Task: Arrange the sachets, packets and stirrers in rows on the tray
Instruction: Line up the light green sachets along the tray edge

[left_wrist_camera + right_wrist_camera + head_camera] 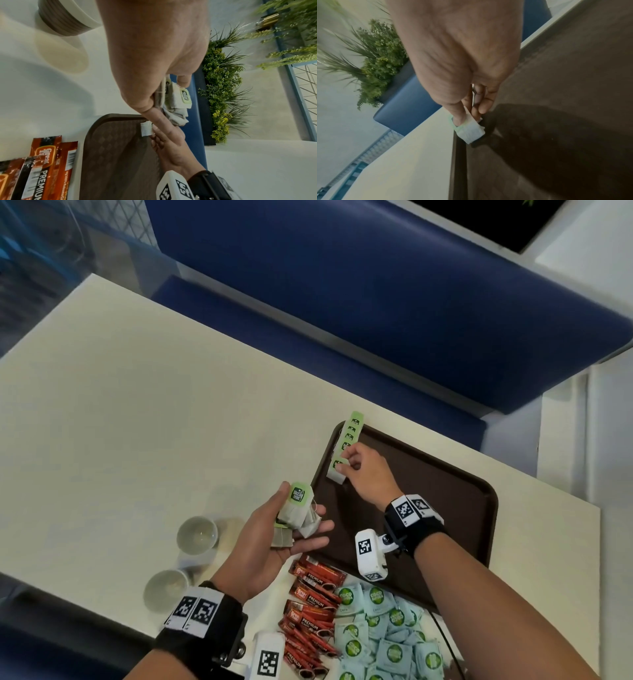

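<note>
A dark brown tray (445,491) lies on the cream table. Along its left rim runs a row of green-tagged tea bags (351,433). My right hand (352,465) pinches one tea bag (337,472) at the near end of that row, low over the tray's left edge (458,155); the same tea bag (471,132) shows under its fingertips in the right wrist view. My left hand (294,518), palm up left of the tray, holds a bunch of tea bags (296,510), also the tea bags (176,102) in the left wrist view.
Red coffee stick packets (310,604) and pale blue sachets (387,635) lie heaped at the table's near edge. Two small grey cups (197,534) (166,590) stand left of my left hand. A blue bench (376,302) runs behind the table.
</note>
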A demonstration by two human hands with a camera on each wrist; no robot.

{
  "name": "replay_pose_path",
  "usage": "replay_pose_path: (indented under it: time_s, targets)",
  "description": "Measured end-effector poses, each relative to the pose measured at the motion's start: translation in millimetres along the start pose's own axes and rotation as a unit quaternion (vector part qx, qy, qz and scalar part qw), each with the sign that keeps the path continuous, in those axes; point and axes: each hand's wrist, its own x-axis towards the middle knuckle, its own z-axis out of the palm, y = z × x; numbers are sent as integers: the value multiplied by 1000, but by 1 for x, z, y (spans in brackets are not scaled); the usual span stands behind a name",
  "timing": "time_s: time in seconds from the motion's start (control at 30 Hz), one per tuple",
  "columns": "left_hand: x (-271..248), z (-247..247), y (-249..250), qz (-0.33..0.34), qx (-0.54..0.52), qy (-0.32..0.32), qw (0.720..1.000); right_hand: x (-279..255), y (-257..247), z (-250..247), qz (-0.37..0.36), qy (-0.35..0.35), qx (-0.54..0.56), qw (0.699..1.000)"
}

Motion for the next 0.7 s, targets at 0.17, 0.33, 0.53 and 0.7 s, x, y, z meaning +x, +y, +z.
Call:
replay_pose_path:
  time_s: [0.17,0.33,0.53,0.7]
  targets:
    - [-1,-4,-2,4,8,11,1000,6,9,11,-21,50,-20,998]
    - [-2,-8,-6,2,17,18,1000,8,12,14,-12,82,6,997]
    - [-2,-9,-10,4,20,28,999,10,11,16,-26,90,14,996]
    - [-1,-11,-11,4,15,28,999,11,11,17,-33,95,13,995]
